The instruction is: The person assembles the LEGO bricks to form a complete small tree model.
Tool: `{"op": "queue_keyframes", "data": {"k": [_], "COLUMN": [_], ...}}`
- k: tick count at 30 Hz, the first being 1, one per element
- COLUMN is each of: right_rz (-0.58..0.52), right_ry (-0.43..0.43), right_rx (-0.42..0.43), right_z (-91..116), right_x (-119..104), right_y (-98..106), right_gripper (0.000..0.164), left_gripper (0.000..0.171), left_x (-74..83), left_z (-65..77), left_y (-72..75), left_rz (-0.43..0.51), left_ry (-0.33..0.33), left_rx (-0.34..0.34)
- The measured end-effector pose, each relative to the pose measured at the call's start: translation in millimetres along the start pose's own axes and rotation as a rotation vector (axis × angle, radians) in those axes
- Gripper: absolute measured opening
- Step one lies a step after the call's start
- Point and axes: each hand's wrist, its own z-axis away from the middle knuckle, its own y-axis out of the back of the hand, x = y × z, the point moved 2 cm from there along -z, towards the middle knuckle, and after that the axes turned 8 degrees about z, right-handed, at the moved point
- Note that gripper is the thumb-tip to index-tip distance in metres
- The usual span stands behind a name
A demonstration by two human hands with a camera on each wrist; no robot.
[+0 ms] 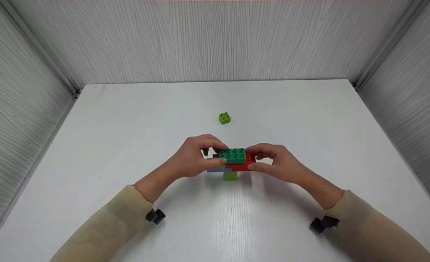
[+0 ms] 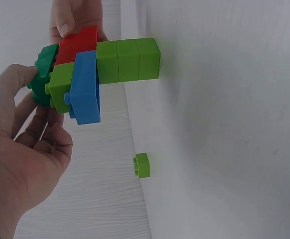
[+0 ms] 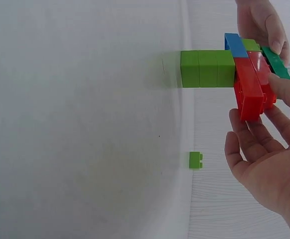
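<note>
A brick structure stands on the table, its stem a column of lime green bricks (image 3: 207, 68). Across the column's top lie a blue brick (image 2: 85, 89) and a red brick (image 3: 249, 97) end to end. Over those sit a lime green brick (image 2: 61, 83) and another red brick (image 3: 261, 74). Topmost is a dark green brick (image 1: 233, 156); whether it is fully seated I cannot tell. My left hand (image 1: 193, 156) pinches the dark green brick at its left end, between thumb and fingers. My right hand (image 1: 282, 163) grips the red bricks at the right end.
A loose lime green brick (image 1: 224, 118) with studs up lies on the white table (image 1: 127, 120) beyond the structure. Pale wood-grained panels (image 1: 215, 40) enclose the table at the back and both sides.
</note>
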Motion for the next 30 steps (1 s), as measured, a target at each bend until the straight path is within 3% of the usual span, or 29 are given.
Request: {"op": "queue_keyframes", "data": {"k": [13, 23, 30], "right_rz": [-0.022, -0.111, -0.147], "right_ry": [0.024, -0.008, -0.022], "right_rx": [0.055, 0.057, 0.054], "right_z": [-11.2, -10.5, -10.3], "right_x": [-15.4, -15.6, -15.8], "right_y": [-4.2, -6.6, -6.8], "right_gripper": [0.030, 0.026, 0.025], "left_gripper": [0.033, 0.034, 0.034], "left_x": [-3.0, -7.0, -4.3], "left_z": [4.5, 8.4, 7.6], "left_y": [-2.0, -3.1, -0.4], "left_rz": [0.025, 0.178, 0.182], "left_ry": [0.022, 0.156, 0.201], "left_rx": [0.029, 0.039, 0.013]}}
